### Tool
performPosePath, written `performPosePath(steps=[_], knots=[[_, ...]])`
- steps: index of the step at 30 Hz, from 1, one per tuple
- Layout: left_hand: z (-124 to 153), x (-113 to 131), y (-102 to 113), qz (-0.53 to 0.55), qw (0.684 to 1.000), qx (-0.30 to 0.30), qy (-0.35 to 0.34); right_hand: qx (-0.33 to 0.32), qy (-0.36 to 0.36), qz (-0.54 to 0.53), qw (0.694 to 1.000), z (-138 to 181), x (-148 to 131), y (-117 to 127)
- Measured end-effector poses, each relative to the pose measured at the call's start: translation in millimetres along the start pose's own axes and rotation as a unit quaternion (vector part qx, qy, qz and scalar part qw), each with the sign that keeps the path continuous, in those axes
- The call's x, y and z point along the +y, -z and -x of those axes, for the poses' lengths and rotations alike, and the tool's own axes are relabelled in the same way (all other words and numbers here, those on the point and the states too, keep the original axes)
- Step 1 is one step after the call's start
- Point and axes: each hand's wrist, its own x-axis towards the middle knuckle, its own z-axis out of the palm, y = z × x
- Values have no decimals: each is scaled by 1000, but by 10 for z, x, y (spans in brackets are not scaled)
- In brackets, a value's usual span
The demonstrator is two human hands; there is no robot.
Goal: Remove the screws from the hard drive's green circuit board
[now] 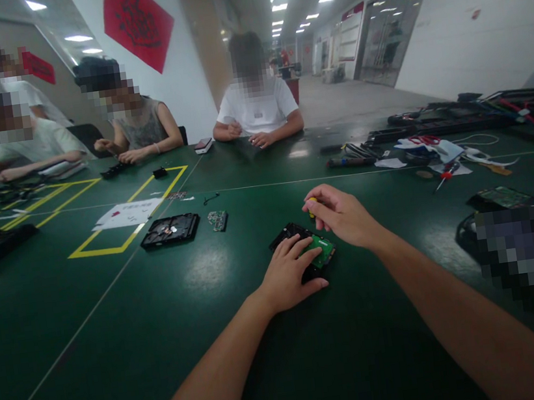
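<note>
A black hard drive with a green circuit board (323, 249) lies on the green table in front of me. My left hand (292, 267) rests on it with the fingers spread, covering much of its near side. Just above the drive's far right corner, my right hand (335, 214) is closed around a small screwdriver with a yellow handle (312, 207). The screwdriver's tip is hard to make out against the drive. Left of the drive sit a loose circuit board (218, 221) and an opened black drive casing (170, 230).
A white paper sheet (127, 214) lies inside yellow tape (106, 250) on the left. Cables and a cloth bundle (437, 150) are at the right, near a red-handled screwdriver (445, 175). Several people sit across the table; one wears a white shirt (257, 106).
</note>
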Motion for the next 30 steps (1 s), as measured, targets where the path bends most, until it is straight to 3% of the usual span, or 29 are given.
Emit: performPosePath(steps=[30], knots=[[2, 11, 17, 4, 1000, -3, 3, -4, -11, 16, 1000, 32, -95, -7]])
